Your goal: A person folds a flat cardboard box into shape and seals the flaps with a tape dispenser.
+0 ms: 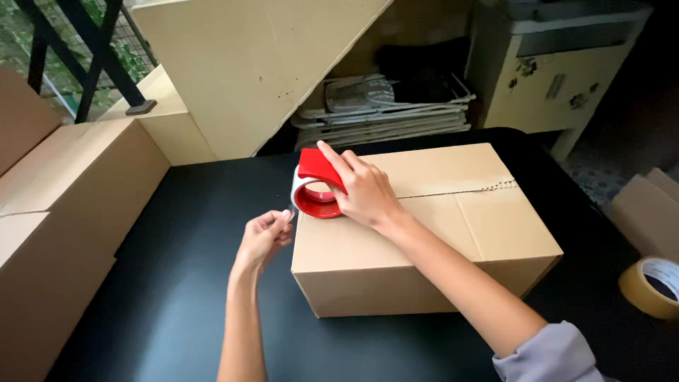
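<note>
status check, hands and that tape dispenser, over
Right hand grips red tape dispenser at cardboard box edge. Left hand pinches tape end. Nothing blocking.

Tape dispenser on box; box on table.

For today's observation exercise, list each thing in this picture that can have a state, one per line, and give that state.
Cardboard box: flaps closed, top seam partly taped.
Tape dispenser: red, resting on the box's left top edge.
Right hand: gripping the dispenser.
Left hand: fingers pinched at the tape end beside the box.
Tape roll: brown, lying loose on the black table.
Boxes at left: closed.
</note>
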